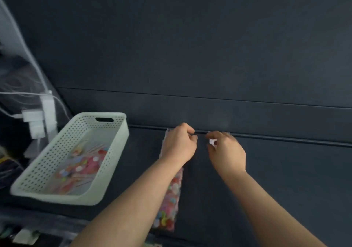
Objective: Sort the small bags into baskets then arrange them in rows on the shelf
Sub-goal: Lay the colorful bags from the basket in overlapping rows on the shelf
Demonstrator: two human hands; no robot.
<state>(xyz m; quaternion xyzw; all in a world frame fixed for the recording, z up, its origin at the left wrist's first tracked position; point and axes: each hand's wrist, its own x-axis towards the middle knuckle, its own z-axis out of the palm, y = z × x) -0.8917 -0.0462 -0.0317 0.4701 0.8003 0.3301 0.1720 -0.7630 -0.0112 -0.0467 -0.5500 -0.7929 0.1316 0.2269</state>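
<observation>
Bag [172,199] of bright round bits lies lengthwise on the shelf [285,180], near end by the front edge, the rest running under my left forearm, I judge to start a straight row beside the basket [112,166]. My left hand [179,145] curls over its far end, gripping it close to the back rail [285,139], while my right hand [226,151], just beside, pinches a small pale piece [212,142] I cannot identify.
</observation>
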